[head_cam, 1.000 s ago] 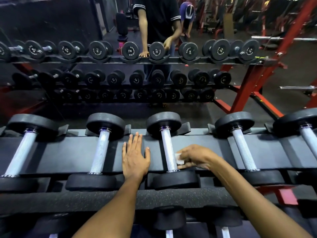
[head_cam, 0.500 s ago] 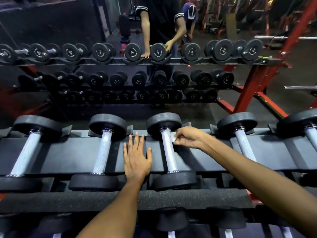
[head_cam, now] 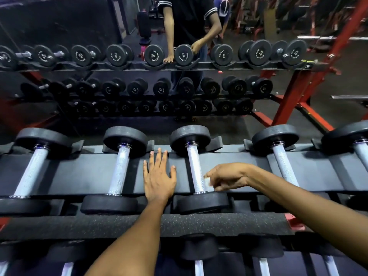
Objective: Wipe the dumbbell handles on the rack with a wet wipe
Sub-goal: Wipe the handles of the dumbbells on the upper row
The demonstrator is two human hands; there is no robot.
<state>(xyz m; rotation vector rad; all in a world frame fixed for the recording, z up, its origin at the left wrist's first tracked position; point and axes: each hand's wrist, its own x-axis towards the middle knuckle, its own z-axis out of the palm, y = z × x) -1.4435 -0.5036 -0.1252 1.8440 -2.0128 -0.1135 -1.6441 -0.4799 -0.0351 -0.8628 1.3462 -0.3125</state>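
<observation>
Several black dumbbells with silver knurled handles lie across the dark rack in front of me. My right hand pinches a small white wet wipe against the near end of the middle dumbbell's handle, just above its near weight head. My left hand lies flat with fingers spread on the rack surface between that dumbbell and the dumbbell to its left.
A mirror ahead reflects the three-tier rack and a person in a dark shirt. More dumbbells lie to the right and far left. A lower tier of handles shows below. A red frame stands at right.
My right hand slid the wipe up to the far end of the middle handle, then back down to the near end. My left hand stayed flat on the rack.
</observation>
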